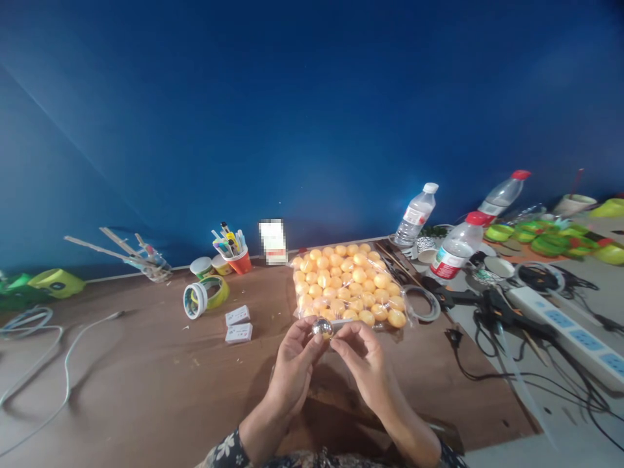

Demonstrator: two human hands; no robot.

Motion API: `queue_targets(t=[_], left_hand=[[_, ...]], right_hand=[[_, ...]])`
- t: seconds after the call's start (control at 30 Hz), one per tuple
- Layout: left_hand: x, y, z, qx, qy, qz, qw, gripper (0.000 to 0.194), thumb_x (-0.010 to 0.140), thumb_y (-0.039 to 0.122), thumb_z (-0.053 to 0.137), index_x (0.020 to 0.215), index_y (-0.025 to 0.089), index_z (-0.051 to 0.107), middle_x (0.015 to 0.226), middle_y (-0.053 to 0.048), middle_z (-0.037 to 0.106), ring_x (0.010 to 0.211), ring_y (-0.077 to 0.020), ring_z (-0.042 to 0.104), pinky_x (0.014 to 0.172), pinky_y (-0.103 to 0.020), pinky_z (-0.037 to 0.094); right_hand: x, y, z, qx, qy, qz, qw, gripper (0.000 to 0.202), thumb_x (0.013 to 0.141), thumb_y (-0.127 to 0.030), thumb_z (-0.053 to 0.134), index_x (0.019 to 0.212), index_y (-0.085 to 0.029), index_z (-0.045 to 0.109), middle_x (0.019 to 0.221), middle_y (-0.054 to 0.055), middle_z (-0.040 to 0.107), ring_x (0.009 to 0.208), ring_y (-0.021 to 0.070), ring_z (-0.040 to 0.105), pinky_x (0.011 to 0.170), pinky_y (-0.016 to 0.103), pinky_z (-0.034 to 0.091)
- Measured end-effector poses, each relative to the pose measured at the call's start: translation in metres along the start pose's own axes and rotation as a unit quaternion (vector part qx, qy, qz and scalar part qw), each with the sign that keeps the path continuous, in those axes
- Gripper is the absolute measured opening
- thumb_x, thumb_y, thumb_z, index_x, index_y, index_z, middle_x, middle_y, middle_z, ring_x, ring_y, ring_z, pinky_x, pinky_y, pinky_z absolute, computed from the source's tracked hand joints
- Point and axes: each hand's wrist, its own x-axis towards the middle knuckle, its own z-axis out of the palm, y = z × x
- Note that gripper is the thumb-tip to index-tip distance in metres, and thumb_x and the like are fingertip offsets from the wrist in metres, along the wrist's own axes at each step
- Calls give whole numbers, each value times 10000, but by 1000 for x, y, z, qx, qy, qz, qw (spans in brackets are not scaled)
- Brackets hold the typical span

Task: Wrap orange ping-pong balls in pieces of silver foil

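Observation:
A small shiny silver ball [322, 329] is pinched between the thumb and fingers of my left hand [295, 361], above the brown table. My right hand [365, 357] is just to its right, thumb and forefinger closed together at the ball's right edge. Whether anything small sits between those right fingertips cannot be made out. Right behind both hands lies a clear plastic bag full of orange balls [348, 283]. A pale flat strip shows at the bag's front edge, partly hidden by my fingers.
Two small white boxes [238, 333] lie left of my hands, near a white-rimmed yellow roll [195, 300] and an orange cup of pens [240, 260]. On the right are plastic bottles [455, 250], a black glue gun [511, 312], cables and a power strip [570, 331].

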Motion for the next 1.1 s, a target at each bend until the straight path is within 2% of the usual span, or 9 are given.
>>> queue_targets(t=[0.2,0.33,0.4,0.53,0.63,0.73,0.93,1.1], left_hand=[[-1,-1,-1,10,5,2,1000,281,746,164,745,1011,180,656,962,-47,700,900,-142,645,828,-238,503],[-1,-2,-1,22,6,6,1000,292,746,178,747,1024,182,659,961,-51,708,887,-143,648,812,-236,506],[-1,-2,-1,30,4,11,999,302,742,189,751,1030,182,660,961,-57,713,884,-150,651,807,-243,508],[-1,-3,-1,40,6,21,999,300,740,196,754,1025,184,661,951,-56,718,882,-148,651,806,-243,507],[-2,-2,0,35,16,16,999,297,739,200,756,1019,176,660,951,-59,716,872,-144,651,801,-242,508],[-2,0,1,24,11,7,1000,272,762,199,736,1020,181,652,960,-55,717,883,-141,651,816,-248,508],[-3,1,4,-5,14,-4,1000,272,756,207,740,1008,176,642,993,-65,716,927,-171,661,865,-298,508],[-3,2,5,-11,14,-7,1000,266,755,199,739,1007,183,653,1015,-56,713,949,-167,655,877,-294,504]], right_hand=[[-1,3,4,61,-1,18,998,294,797,-314,671,716,-237,399,686,-17,600,621,147,525,611,263,444],[-2,-2,4,38,3,9,999,332,800,-327,665,677,-242,370,651,-25,596,591,143,521,591,257,445],[-3,-5,3,2,6,-4,1000,303,810,-328,657,666,-236,406,650,-20,604,594,149,541,585,254,451],[-6,-9,-2,-111,-15,-92,989,73,869,-241,589,810,-220,626,782,27,677,726,183,620,669,269,483],[-6,-13,-6,-159,-22,-180,971,150,893,-166,536,850,-226,666,846,48,675,802,190,627,731,284,494],[-6,-15,-8,-177,-9,-216,960,155,893,-152,536,823,-221,656,826,48,652,795,185,621,725,283,501],[-4,-13,-8,-192,7,-181,965,118,893,-187,529,834,-220,625,779,40,681,754,194,642,707,294,515],[-4,-9,-9,-189,-10,-177,966,160,921,-204,490,943,-229,647,909,65,710,867,217,658,774,319,518]])
